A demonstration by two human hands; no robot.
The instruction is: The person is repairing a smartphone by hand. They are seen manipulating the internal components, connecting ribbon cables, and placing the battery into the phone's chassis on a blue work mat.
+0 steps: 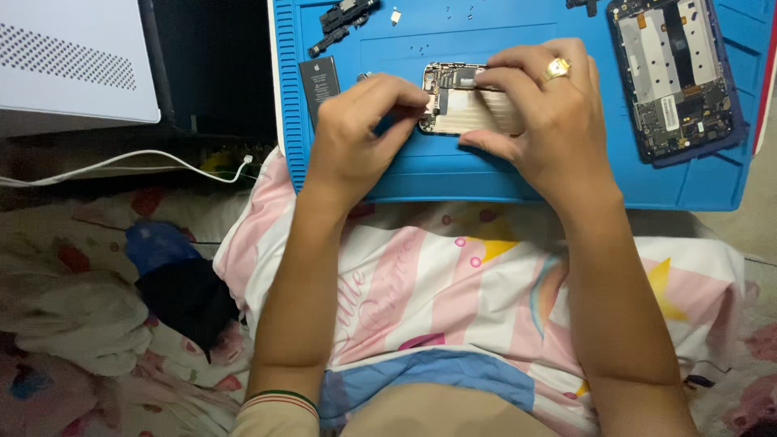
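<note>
The right hand (544, 121), with a gold ring (556, 69) on one finger, lies draped over an opened phone body (463, 101), fingers curled across its right half and thumb pressing at its near edge, so it is gripping the phone. The left hand (362, 125) meets the phone from the other side: its fingers are bunched together at the phone's left end, pinched as if on something small, though whether anything is between the fingertips cannot be told. Both hands touch the phone; the right covers more of it.

The phone lies directly ahead of the person, near the front middle of a blue work mat (421, 174). Its long axis runs left to right, across the person's view, with exposed metal and circuitry showing at its left end.

The mat has a ribbed left edge and shallow moulded compartments along its far side. In these sit a few tiny screws (459, 11), a small pale part (396, 14) and a black plastic strip piece (344, 20). A flat black battery (319, 78) lies on the mat just left of the left hand. At the far right of the mat rests a second opened phone (673, 77), larger, its long axis pointing away from the person, circuit boards bare.

The mat sits on a pillow (421, 283) with pink, white and blue print, on the person's lap. To the left a white cable (129, 160) trails below a white perforated box (73, 57).
</note>
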